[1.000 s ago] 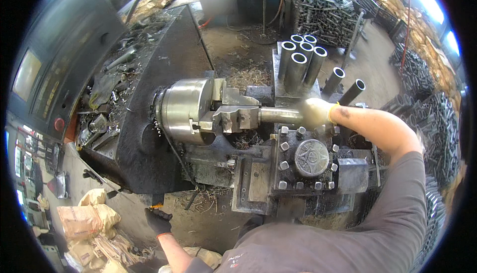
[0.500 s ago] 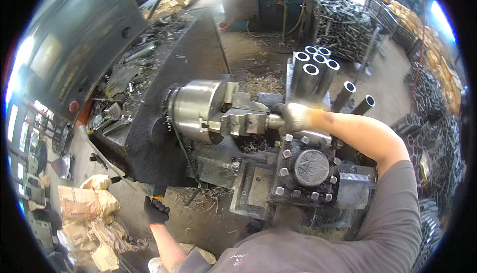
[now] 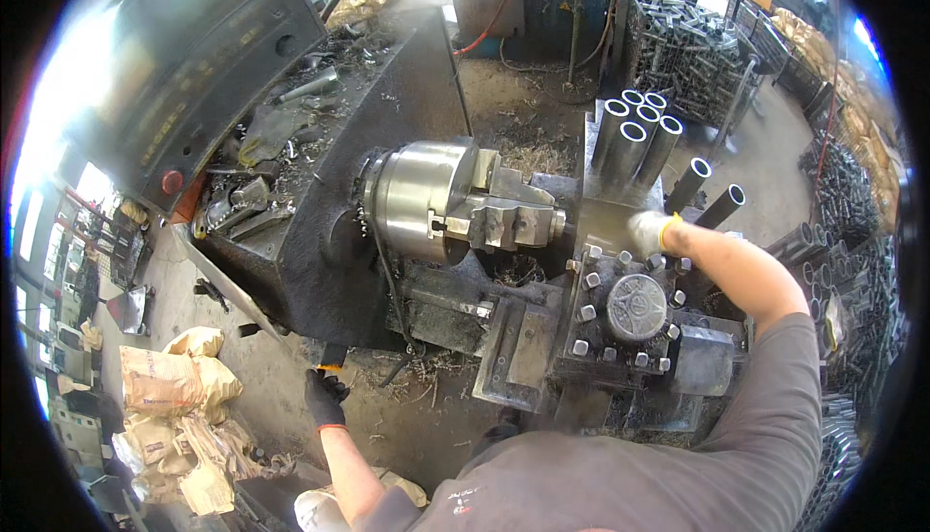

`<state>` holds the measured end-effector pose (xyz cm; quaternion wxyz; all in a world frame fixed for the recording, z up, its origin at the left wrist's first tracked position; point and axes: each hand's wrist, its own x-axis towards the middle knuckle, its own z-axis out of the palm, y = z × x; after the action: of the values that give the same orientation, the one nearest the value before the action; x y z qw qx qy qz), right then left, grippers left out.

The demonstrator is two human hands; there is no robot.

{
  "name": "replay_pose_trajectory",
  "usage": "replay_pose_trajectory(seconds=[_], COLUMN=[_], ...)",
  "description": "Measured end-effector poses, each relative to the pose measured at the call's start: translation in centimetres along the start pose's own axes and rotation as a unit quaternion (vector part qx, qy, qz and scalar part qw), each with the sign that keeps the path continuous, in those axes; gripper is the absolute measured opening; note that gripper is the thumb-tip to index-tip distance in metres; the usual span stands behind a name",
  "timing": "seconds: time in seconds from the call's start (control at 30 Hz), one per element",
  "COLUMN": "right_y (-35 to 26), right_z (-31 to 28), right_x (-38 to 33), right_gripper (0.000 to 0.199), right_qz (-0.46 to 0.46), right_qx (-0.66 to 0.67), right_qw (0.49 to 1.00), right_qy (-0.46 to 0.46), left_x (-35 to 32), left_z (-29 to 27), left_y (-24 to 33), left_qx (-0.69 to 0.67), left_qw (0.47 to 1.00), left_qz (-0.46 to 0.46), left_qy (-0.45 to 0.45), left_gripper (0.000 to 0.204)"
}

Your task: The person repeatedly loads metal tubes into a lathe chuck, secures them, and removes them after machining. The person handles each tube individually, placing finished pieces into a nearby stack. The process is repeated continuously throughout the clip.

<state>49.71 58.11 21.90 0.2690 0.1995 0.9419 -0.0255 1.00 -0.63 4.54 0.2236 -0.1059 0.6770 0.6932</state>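
Note:
My left hand (image 3: 326, 400), in a black glove, is curled at the end of a dark lever with an orange band (image 3: 331, 367), low beside the lathe. My right hand (image 3: 647, 234), in a pale glove, is smeared by motion above the tool post (image 3: 635, 306); its fingers and anything in them cannot be made out. To its left, the steel chuck (image 3: 421, 201) has jaws (image 3: 513, 226) around a workpiece with a short bright end (image 3: 559, 223) sticking out. Several upright steel tubes (image 3: 630, 149) stand just beyond my right hand.
Two more tubes (image 3: 722, 206) lean at the right. A wire bin of metal parts (image 3: 683, 43) stands at the back. Metal chips and scraps litter the lathe's headstock top (image 3: 281, 125). Brown paper sacks (image 3: 174, 382) lie on the floor at the lower left.
My right hand has left the workpiece end at the chuck and moved right, above the tool post. My left hand stays by the lever. The whole view has shifted slightly.

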Motion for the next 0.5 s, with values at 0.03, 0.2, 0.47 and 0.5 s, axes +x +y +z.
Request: replay_pose_trajectory(seconds=[0.03, 0.2, 0.47, 0.5], right_y=[0.2, 1.3, -6.7, -8.5], right_z=[0.8, 1.3, -4.0, -4.8], right_x=[-0.4, -8.3, -19.0, -21.3], right_gripper=[0.028, 0.042, 0.024, 0.023], right_qz=[-0.028, 0.161, 0.342, 0.401], right_qx=[-0.015, 0.136, 0.223, 0.247], right_qw=[0.999, 0.951, 0.75, 0.725], right_qy=[0.034, 0.225, 0.521, 0.502], left_x=[-1.5, -10.9, -11.6, -10.6], left_z=[0.7, 5.7, 18.9, 20.2], left_y=[1.1, 10.2, 28.6, 31.0], left_qx=[0.072, 0.311, 0.357, 0.396], left_qw=[0.994, 0.746, 0.515, 0.487], left_qz=[0.061, 0.548, 0.769, 0.766], left_qy=[0.054, 0.219, 0.128, 0.137], left_gripper=[0.036, 0.038, 0.045, 0.05])
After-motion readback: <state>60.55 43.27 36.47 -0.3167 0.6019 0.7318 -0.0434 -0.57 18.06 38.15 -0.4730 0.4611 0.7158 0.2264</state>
